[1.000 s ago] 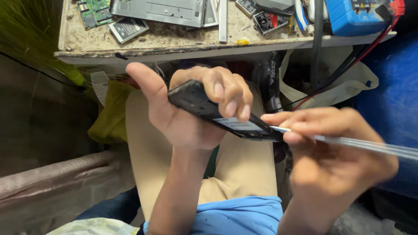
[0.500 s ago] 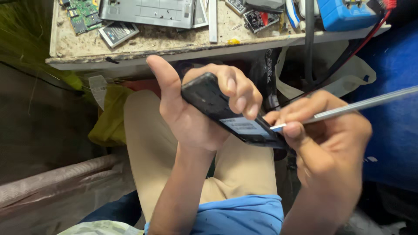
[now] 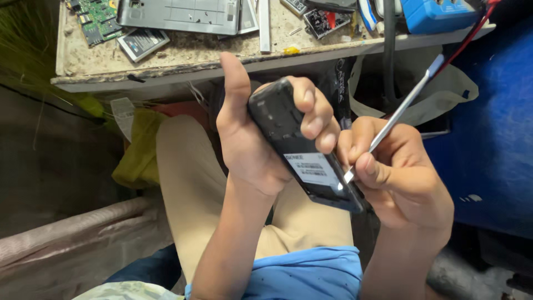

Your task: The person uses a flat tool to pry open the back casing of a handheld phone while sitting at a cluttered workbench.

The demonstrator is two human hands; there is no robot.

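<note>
Tool tip on the phone's edge, over the lap.
Left hand [image 3: 261, 139] wraps the black phone [image 3: 302, 155], thumb up; right hand [image 3: 400, 178] pinches a thin metal tool [image 3: 400, 108]. Farther off, the bench [image 3: 166, 61] holds a circuit board [image 3: 97, 16].

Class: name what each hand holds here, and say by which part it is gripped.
The left hand grips a black phone around its upper half, fingers over one edge. The right hand pinches a thin metal pry tool near its tip, against the phone's edge.

Phone [image 3: 302, 153] upper face hidden under left hand [image 3: 261, 139] fingers; tool [image 3: 397, 114] tip hidden behind phone edge.
</note>
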